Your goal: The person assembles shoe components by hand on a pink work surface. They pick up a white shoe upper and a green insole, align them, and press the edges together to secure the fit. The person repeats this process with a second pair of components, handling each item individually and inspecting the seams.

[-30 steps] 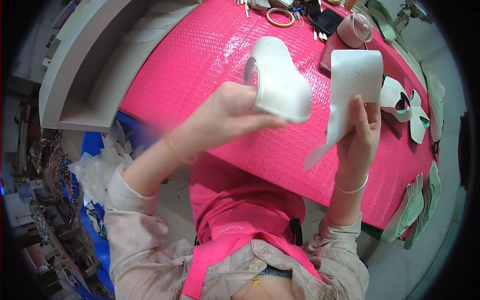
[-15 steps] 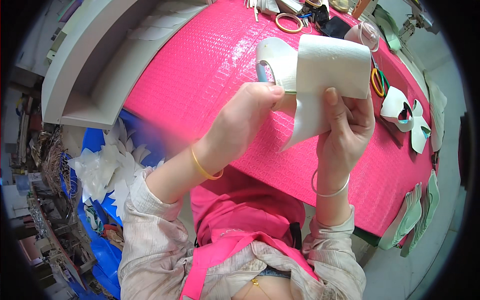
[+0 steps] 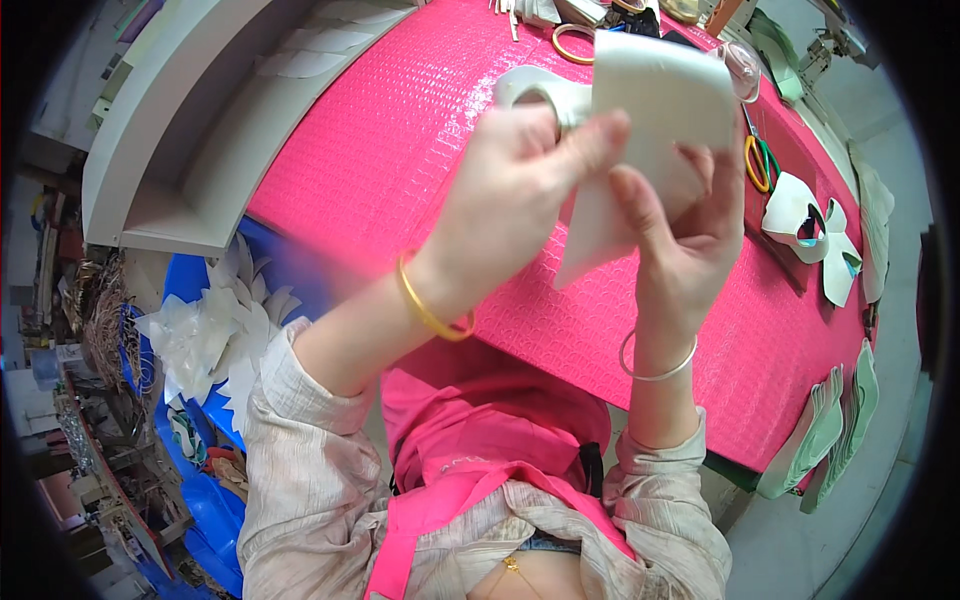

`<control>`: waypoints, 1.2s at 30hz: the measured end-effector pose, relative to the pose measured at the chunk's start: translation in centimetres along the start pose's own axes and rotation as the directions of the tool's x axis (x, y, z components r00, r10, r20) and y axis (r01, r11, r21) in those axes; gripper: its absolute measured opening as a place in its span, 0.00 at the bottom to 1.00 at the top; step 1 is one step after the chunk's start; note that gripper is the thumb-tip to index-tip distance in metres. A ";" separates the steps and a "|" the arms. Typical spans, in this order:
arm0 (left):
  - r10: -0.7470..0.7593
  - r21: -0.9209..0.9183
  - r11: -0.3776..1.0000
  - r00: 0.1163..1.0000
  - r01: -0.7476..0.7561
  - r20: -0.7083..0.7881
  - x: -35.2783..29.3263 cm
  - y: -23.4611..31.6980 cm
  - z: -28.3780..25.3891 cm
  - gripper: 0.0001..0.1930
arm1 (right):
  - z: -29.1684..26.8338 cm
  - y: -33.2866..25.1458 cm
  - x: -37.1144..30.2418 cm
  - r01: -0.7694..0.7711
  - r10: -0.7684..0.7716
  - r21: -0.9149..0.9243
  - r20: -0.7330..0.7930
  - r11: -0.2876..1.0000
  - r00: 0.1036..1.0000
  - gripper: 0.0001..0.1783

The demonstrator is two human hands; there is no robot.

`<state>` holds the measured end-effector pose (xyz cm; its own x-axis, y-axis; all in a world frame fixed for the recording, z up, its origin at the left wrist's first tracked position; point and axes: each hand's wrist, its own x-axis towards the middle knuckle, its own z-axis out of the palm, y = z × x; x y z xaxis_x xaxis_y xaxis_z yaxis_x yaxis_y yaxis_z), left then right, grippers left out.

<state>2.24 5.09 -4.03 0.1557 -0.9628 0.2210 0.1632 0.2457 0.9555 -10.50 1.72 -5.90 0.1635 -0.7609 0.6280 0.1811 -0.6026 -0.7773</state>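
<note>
Both hands hold a white leather-like piece (image 3: 655, 95) above the pink table cover. Its broad flap stands up and curves over, while a pointed end hangs below. From the left side of it a curved white part with an opening (image 3: 575, 95) sticks out. My left hand (image 3: 500, 200), blurred by motion, is closed, its thumb reaching across onto the piece. My right hand (image 3: 690, 240) grips the piece from the right, thumb in front and fingers partly hidden behind it.
A pink-covered table (image 3: 400, 150) lies beneath my hands. To the right are yellow-and-green-handled scissors (image 3: 760, 165) and white curved cut pieces (image 3: 795, 215). Green stacked strips (image 3: 825, 430) hang at the right edge. A grey shelf (image 3: 190, 200) and a blue bin (image 3: 215, 400) with white scraps stand left.
My left hand has moved up and right, its thumb now across the white piece. The piece has risen slightly and its flap has tilted. My right hand has shifted slightly left.
</note>
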 end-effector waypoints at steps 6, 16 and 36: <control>-0.189 -0.132 0.972 0.980 0.196 0.067 3.6 3.4 -0.2 0.15 | -0.9 0.1 -2.0 -0.088 0.092 0.118 -0.023 0.989 0.996 0.45; -0.223 -0.330 0.902 0.955 0.278 0.197 4.0 3.5 0.3 0.18 | -0.6 1.7 -2.6 -0.122 0.133 0.128 -0.084 0.984 0.988 0.39; 0.266 0.580 0.658 0.869 -0.480 0.417 0.8 -8.5 -1.4 0.10 | -4.7 3.6 0.5 -0.322 0.373 0.328 -0.104 0.888 0.922 0.10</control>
<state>2.35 2.37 -12.21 -0.2280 -0.8185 0.5274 -0.5322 0.5583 0.6364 -14.30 -1.93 -8.55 0.1171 -0.9514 0.2847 0.4264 -0.2108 -0.8796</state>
